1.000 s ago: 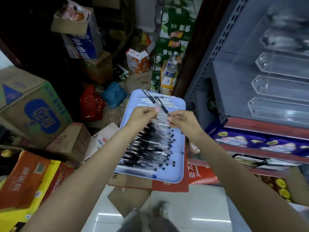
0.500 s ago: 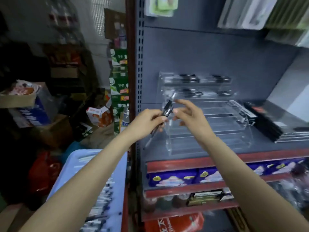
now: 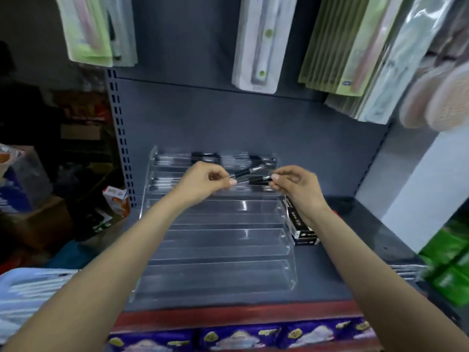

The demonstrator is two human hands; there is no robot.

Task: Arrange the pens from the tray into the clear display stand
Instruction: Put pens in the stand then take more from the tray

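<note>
Above the clear display stand (image 3: 215, 240), both hands' curled fingers (image 3: 223, 180) pinch black pens (image 3: 250, 171).

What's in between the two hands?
Two black pens, held over the clear display stand, span the gap between left hand and right hand, head view.

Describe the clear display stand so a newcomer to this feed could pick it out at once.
Start at the dark grey shelf under the hanging packets. In the middle of it stands the clear display stand, a see-through staircase of long troughs rising toward the back panel. Unlike the black boxes at its right end, you see straight through it, and only its top tiers hold pens.
</note>
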